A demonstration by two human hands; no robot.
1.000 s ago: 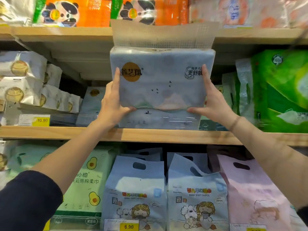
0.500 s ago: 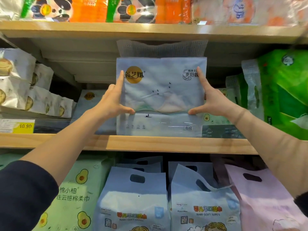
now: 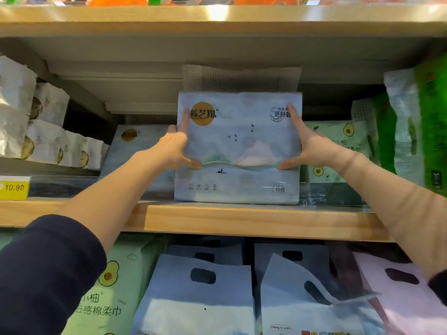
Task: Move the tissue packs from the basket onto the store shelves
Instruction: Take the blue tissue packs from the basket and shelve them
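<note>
Tissue pack (image 3: 238, 146) upright, seemingly on shelf (image 3: 242, 221); left hand (image 3: 174, 148), right hand (image 3: 312, 146) pressing.

The left hand (image 3: 175, 148) and right hand (image 3: 312, 146) press straight-fingered against opposite sides of the upright pale-blue tissue pack (image 3: 239, 146) standing at the front edge of the wooden shelf (image 3: 242, 220).
</note>
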